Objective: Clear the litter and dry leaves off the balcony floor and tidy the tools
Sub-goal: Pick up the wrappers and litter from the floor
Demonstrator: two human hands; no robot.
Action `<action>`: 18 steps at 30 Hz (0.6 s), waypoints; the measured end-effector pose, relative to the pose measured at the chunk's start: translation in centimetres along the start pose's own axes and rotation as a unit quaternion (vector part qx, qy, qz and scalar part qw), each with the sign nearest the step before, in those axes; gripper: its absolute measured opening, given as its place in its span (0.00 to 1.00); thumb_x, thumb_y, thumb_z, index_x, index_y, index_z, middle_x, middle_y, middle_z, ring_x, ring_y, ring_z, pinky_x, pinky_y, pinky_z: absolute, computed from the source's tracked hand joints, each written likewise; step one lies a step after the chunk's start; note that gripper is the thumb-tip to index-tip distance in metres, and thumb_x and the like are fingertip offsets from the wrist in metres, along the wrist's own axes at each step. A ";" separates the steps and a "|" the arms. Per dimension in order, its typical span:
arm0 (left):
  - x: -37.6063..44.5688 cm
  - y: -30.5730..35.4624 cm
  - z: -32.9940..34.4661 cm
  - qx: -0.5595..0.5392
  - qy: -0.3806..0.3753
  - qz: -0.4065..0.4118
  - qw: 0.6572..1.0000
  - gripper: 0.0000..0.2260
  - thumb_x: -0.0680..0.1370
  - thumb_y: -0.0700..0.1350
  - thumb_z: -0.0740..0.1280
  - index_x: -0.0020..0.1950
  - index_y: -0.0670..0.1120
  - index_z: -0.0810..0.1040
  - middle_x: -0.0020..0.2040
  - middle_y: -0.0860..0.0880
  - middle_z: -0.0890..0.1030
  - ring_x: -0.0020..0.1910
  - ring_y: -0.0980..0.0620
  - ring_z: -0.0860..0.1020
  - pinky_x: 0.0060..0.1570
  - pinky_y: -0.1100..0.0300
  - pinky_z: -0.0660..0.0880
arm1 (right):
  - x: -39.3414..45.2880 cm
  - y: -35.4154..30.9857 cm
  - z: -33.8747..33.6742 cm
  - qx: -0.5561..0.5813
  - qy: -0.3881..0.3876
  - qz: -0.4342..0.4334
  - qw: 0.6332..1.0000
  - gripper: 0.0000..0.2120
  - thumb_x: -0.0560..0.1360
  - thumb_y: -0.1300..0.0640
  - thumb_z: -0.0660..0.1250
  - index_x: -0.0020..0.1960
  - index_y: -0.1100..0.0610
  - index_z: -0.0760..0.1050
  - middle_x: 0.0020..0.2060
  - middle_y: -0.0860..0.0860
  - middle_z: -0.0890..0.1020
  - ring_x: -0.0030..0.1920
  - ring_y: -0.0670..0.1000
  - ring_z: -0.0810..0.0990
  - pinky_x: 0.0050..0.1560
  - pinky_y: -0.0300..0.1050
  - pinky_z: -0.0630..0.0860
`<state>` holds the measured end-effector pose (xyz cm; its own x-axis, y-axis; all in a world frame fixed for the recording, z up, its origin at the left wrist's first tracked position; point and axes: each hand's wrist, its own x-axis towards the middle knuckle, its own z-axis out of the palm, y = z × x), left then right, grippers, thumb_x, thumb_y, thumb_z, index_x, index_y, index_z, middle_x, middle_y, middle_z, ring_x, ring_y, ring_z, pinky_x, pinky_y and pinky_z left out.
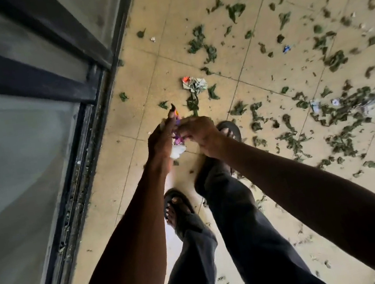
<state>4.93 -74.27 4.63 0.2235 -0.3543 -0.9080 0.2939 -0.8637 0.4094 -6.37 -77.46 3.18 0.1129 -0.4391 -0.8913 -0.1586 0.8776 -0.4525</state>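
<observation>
Above the balcony floor [284,237], near the sliding door frame [92,113], both hands meeting over small scraps of litter [178,142]. Left hand [160,143] cupped round a bundle of purple, orange and white wrapper bits, one finger stretched forward; grip holding that bundle. Right hand [198,133] with fingertips pinched at the same bundle, grip narrow, seemingly passing a piece across or tucking it in; cannot tell whether letting go or taking hold.

Step in hand, by the look of it: hand-picking of larger litter, gathered into the left hand. Early in the task, judging by dry leaves [340,111] scattered thickly over the tiles to the right and ahead.

Next likely call: a stoop forward to the crumpled wrapper [194,85] lying just ahead of the feet, right hand freed for the pick, left keeping the bundle tight so nothing spills. No broom, dustpan or bin visible, so sweeping and tool-tidying not yet begun.
</observation>
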 end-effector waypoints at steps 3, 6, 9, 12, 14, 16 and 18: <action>2.3 1.3 1.7 -0.148 0.016 0.000 0.989 0.05 0.70 0.44 0.77 0.41 0.44 0.84 0.40 0.43 0.85 0.39 0.44 0.83 0.39 0.48 0.81 | 2.5 -1.1 -2.4 0.085 -0.102 0.026 0.991 0.08 0.74 0.70 0.67 0.52 0.64 0.80 0.46 0.57 0.84 0.46 0.52 0.84 0.51 0.45 0.81; 4.6 3.0 3.6 -0.208 0.068 -0.023 0.975 0.13 0.70 0.31 0.71 0.29 0.45 0.80 0.26 0.49 0.78 0.26 0.51 0.77 0.27 0.63 0.74 | 6.3 -2.0 -5.7 0.013 -0.011 -0.015 1.000 0.09 0.76 0.68 0.65 0.52 0.60 0.80 0.55 0.61 0.82 0.46 0.54 0.83 0.50 0.43 0.80; 6.7 3.9 5.5 -0.296 0.062 -0.053 0.952 0.11 0.72 0.25 0.62 0.35 0.38 0.72 0.29 0.42 0.77 0.35 0.43 0.77 0.33 0.53 0.79 | 10.3 -2.1 -7.8 -0.409 0.110 -0.125 0.897 0.19 0.73 0.63 0.66 0.61 0.49 0.80 0.68 0.59 0.72 0.65 0.59 0.73 0.64 0.47 0.71; 8.8 3.8 7.1 -0.309 0.061 -0.064 0.947 0.08 0.71 0.24 0.60 0.39 0.36 0.71 0.39 0.37 0.76 0.42 0.38 0.76 0.35 0.48 0.81 | 13.5 -3.1 -8.3 -0.492 0.077 -0.140 0.856 0.22 0.74 0.59 0.66 0.67 0.47 0.76 0.78 0.56 0.51 0.76 0.60 0.53 0.71 0.57 0.62; 9.8 3.2 7.9 -0.298 0.040 -0.059 0.952 0.08 0.70 0.24 0.61 0.41 0.35 0.72 0.44 0.36 0.76 0.42 0.39 0.77 0.37 0.50 0.81 | 15.5 -3.8 -8.5 -0.550 0.027 -0.122 0.826 0.23 0.75 0.55 0.66 0.70 0.47 0.72 0.79 0.55 0.49 0.77 0.61 0.49 0.71 0.59 0.61; 10.2 2.7 8.2 -0.276 0.022 -0.052 0.959 0.06 0.69 0.26 0.63 0.38 0.36 0.74 0.44 0.38 0.77 0.40 0.42 0.80 0.38 0.51 0.81 | 16.8 -4.0 -8.5 -0.584 -0.010 -0.111 0.804 0.27 0.74 0.54 0.66 0.73 0.52 0.69 0.76 0.56 0.59 0.76 0.61 0.56 0.70 0.59 0.65; 10.4 2.2 8.2 -0.248 0.011 -0.048 0.968 0.07 0.64 0.29 0.66 0.29 0.39 0.77 0.39 0.41 0.79 0.35 0.45 0.82 0.40 0.52 0.80 | 16.8 -4.0 -8.4 -0.542 0.012 -0.129 0.830 0.25 0.73 0.58 0.68 0.69 0.59 0.71 0.68 0.58 0.72 0.68 0.62 0.70 0.62 0.53 0.73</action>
<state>0.31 -82.83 -4.64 0.1922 -0.2689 -0.9438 0.7223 -0.6123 0.3215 -12.12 -89.93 -10.21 0.2633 -0.6013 -0.7544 -0.9230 0.0704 -0.3782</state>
